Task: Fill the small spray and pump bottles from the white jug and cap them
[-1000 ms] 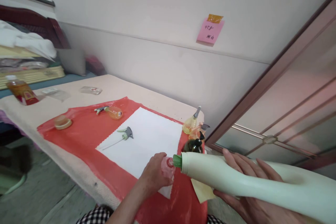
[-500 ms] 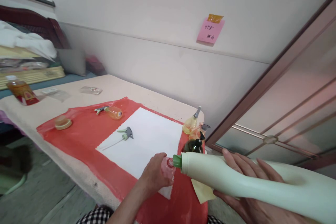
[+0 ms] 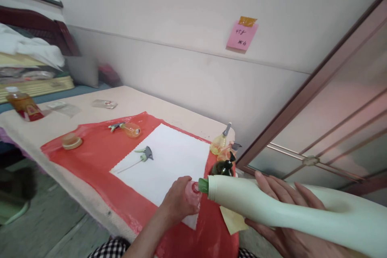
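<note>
My left hand [image 3: 178, 199] is wrapped round a small pink see-through bottle [image 3: 192, 193] with its mouth uncovered. Tipped on its side at the right is a large pale green jug [image 3: 250, 199], gripped by my right hand [image 3: 287, 205] from above and below. Its green pouring spout [image 3: 203, 185] meets the mouth of the pink bottle; whether liquid is flowing I cannot make out. A grey and green spray trigger head [image 3: 146, 154] with a thin tube lies on a white sheet [image 3: 178, 145].
Red plastic [image 3: 90, 157] covers part of the table. On it lie an orange spray bottle [image 3: 132, 130] and a round container [image 3: 71, 141]. Several bottles, including a dark pump bottle [image 3: 223, 166], crowd the right edge near a yellow cloth [image 3: 232, 219]. An amber bottle [image 3: 24, 105] stands far left.
Almost nothing differs. Both hands, the jug and the pink bottle keep their places, with only a very slight shift of the view.
</note>
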`<action>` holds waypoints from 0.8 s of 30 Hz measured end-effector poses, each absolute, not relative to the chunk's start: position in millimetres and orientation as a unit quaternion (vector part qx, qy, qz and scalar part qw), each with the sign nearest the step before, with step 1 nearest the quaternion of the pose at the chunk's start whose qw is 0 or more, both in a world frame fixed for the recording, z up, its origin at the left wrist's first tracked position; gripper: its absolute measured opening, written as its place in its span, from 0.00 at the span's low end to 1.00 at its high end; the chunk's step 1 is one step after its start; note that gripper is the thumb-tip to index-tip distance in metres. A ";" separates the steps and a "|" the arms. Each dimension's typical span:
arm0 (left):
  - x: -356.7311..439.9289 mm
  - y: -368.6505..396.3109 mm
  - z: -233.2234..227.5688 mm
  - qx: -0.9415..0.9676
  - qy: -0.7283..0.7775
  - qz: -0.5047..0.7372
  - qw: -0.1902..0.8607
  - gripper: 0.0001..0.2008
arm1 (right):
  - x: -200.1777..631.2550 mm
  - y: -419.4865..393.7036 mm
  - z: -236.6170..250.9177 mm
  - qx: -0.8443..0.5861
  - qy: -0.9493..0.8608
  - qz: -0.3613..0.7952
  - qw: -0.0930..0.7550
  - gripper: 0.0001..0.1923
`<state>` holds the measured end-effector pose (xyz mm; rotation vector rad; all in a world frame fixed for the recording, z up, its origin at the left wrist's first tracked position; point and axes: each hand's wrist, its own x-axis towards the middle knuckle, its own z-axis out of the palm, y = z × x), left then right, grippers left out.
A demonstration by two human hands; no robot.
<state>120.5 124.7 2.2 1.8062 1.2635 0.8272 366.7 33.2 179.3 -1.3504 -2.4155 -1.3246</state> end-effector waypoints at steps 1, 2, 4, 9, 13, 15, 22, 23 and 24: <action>120.8 125.0 1.5 0.709 0.495 0.324 0.383 0.35 | 366.7 33.3 178.8 -0.443 -0.785 -0.431 0.039 0.26; 121.1 125.3 0.5 0.709 0.495 0.324 0.383 0.36 | 366.6 33.5 178.1 -0.444 -0.785 -0.429 0.042 0.26; 121.3 126.3 -2.1 0.711 0.495 0.321 0.382 0.38 | 366.7 33.9 176.3 -0.447 -0.786 -0.424 0.050 0.26; 121.2 128.2 -4.3 0.713 0.499 0.319 0.375 0.35 | 366.7 33.5 174.8 -0.459 -0.786 -0.410 0.059 0.28; 122.7 128.2 -5.0 0.714 0.500 0.324 0.366 0.33 | 366.2 32.2 177.5 -0.455 -0.784 -0.418 0.054 0.28; 123.6 127.8 -6.7 0.714 0.501 0.327 0.363 0.35 | 366.3 32.2 178.1 -0.447 -0.785 -0.427 0.049 0.28; 123.7 127.3 -8.8 0.713 0.499 0.334 0.361 0.32 | 366.2 32.8 177.8 -0.449 -0.785 -0.426 0.033 0.26; 123.2 127.4 -7.9 0.714 0.498 0.334 0.362 0.33 | 366.3 32.5 178.0 -0.449 -0.784 -0.427 0.034 0.26; 122.7 127.4 -6.8 0.714 0.497 0.334 0.363 0.34 | 366.5 32.1 178.1 -0.447 -0.784 -0.430 0.035 0.26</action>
